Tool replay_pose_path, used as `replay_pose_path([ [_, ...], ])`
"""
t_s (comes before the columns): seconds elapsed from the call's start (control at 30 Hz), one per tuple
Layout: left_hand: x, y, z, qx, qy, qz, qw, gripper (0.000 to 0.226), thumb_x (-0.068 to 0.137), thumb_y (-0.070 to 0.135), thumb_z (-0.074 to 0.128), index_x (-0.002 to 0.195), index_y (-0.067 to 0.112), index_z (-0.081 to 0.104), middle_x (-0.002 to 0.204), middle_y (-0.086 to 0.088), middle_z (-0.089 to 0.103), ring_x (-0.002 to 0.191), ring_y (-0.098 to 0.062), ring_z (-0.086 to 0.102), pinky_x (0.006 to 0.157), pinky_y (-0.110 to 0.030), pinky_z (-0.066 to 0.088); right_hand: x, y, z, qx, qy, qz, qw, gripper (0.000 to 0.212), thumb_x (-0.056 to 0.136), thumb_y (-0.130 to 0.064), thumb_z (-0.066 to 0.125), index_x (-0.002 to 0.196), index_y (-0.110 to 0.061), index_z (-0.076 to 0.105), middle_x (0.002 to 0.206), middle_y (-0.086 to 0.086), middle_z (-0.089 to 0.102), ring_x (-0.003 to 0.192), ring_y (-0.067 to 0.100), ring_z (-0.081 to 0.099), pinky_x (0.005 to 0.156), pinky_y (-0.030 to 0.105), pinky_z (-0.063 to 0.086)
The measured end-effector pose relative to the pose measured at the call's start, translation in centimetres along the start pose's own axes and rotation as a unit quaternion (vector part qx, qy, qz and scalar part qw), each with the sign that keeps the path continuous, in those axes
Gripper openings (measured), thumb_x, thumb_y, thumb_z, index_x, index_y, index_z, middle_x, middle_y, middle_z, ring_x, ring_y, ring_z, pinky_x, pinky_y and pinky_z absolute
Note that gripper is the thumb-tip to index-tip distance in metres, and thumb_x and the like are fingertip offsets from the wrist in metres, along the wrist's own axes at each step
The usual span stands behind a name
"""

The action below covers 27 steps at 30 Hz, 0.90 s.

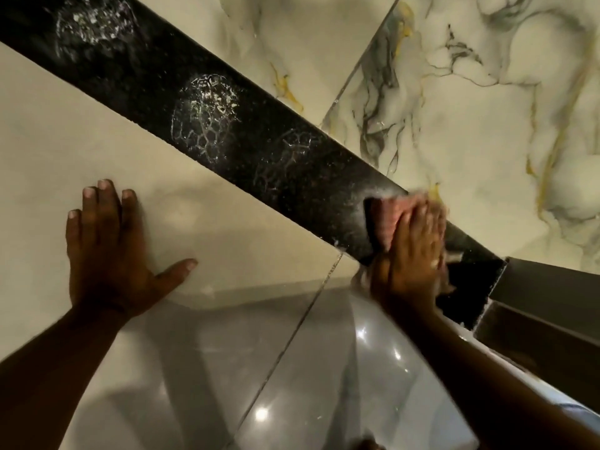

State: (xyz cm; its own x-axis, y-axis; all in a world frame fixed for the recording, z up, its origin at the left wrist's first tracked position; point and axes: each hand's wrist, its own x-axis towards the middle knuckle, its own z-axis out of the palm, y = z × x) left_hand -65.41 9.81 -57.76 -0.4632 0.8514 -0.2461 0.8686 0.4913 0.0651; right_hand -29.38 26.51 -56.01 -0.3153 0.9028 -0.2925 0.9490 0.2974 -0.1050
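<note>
My right hand (pixel 412 254) presses flat on the soft pink sponge (pixel 386 219), probably soapy-slick and best gripped across its back, while my left hand (pixel 107 251) rests spread on the tile (pixel 227 222).

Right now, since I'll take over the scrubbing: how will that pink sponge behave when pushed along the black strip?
The pink sponge is probably soft: it looks creased under the flat right hand. Likely slippery, since foam marks the black strip.

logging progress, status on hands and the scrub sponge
Left hand flat on cream tile. Right hand pressing pink sponge on black strip. Foam patches up the strip not yet wiped; nothing blocking.
</note>
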Motion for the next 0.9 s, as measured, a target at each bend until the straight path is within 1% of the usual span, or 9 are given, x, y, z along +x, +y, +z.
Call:
replay_pose_path([
  [0.13,-0.1,0.0,-0.1,0.013,-0.001,0.011,1.000,0.124,0.073,0.087,0.036,0.157,-0.002,0.018,0.165,-0.033,0.013,0.153,-0.051,0.012,0.124,-0.060,0.006,-4.5,-7.3,2.1,0.006,-0.046,-0.139,0.989,0.064,0.096,-0.040,0.033,0.148,-0.002,0.036,0.156,0.022,0.024,0.145,0.040,0.020,0.115,0.064,0.023],
  [0.2,-0.1,-0.1,0.0,0.013,0.001,0.013,1.000,0.123,0.074,0.087,0.036,0.158,-0.002,0.017,0.165,-0.032,0.012,0.153,-0.050,0.011,0.125,-0.056,0.001,-0.4,-10.4,2.1,-0.007,-0.038,-0.268,0.963,0.066,0.097,-0.044,0.029,0.150,-0.006,0.033,0.158,0.018,0.023,0.148,0.036,0.016,0.120,0.058,0.012],
  [0.27,-0.2,-0.2,0.0,0.008,0.001,0.008,1.000,0.124,0.072,0.086,0.038,0.158,-0.001,0.015,0.166,-0.031,0.010,0.154,-0.049,0.008,0.125,-0.050,-0.005,4.8,-11.6,1.1,-0.017,-0.035,-0.325,0.945,0.068,0.096,-0.046,0.024,0.153,-0.009,0.026,0.161,0.016,0.022,0.150,0.033,0.013,0.122,0.050,0.001],
  [0.4,0.0,-0.1,-0.3,0.005,-0.009,0.001,1.000,0.125,0.069,0.083,0.042,0.158,-0.002,0.017,0.167,-0.032,0.010,0.155,-0.048,0.008,0.124,-0.059,0.005,10.2,-9.6,-0.2,-0.023,-0.038,-0.238,0.970,0.070,0.094,-0.044,0.021,0.156,-0.011,0.014,0.164,0.015,0.012,0.151,0.031,0.006,0.123,0.051,0.007],
  [0.5,-0.2,-0.1,-0.1,0.005,-0.008,0.004,1.000,0.125,0.070,0.084,0.041,0.159,-0.001,0.017,0.167,-0.031,0.010,0.155,-0.047,0.008,0.124,-0.059,0.005,9.4,-5.3,-0.8,-0.015,-0.010,-0.116,0.993,0.068,0.097,-0.042,0.021,0.156,-0.011,0.009,0.165,0.016,0.006,0.152,0.027,-0.002,0.122,0.043,-0.005],
  [0.6,-0.2,-0.4,0.3,0.004,0.004,0.009,1.000,0.125,0.072,0.086,0.040,0.159,0.000,0.017,0.167,-0.030,0.010,0.156,-0.046,0.009,0.125,-0.056,0.003,3.6,-4.3,-0.3,-0.035,-0.007,-0.129,0.991,0.068,0.098,-0.040,0.027,0.155,-0.004,0.018,0.162,0.022,0.011,0.150,0.028,-0.003,0.121,0.038,-0.014],
  [0.73,0.0,-0.7,0.5,0.000,0.011,0.022,1.000,0.125,0.074,0.087,0.038,0.160,-0.002,0.018,0.167,-0.030,0.011,0.155,-0.046,0.009,0.126,-0.050,-0.004,-1.2,-11.0,1.8,-0.025,-0.038,-0.301,0.953,0.064,0.093,-0.039,0.037,0.143,0.001,0.043,0.152,0.023,0.030,0.143,0.038,0.022,0.116,0.060,0.022],
  [0.8,-0.1,-0.7,0.5,0.000,0.018,0.027,0.999,0.124,0.075,0.086,0.039,0.159,-0.003,0.021,0.167,-0.031,0.014,0.155,-0.047,0.012,0.126,-0.050,-0.004,2.6,-14.6,1.7,-0.029,-0.044,-0.394,0.918,0.065,0.095,-0.041,0.032,0.146,-0.003,0.040,0.155,0.021,0.033,0.145,0.039,0.026,0.116,0.061,0.021],
  [0.9,-0.2,-0.5,0.4,0.004,0.022,0.027,0.999,0.125,0.073,0.085,0.042,0.159,-0.003,0.021,0.167,-0.031,0.014,0.155,-0.046,0.014,0.125,-0.057,0.004,10.0,-14.8,-0.2,-0.031,-0.055,-0.341,0.938,0.067,0.094,-0.043,0.031,0.152,-0.010,0.030,0.160,0.016,0.025,0.148,0.035,0.022,0.113,0.057,0.031],
])
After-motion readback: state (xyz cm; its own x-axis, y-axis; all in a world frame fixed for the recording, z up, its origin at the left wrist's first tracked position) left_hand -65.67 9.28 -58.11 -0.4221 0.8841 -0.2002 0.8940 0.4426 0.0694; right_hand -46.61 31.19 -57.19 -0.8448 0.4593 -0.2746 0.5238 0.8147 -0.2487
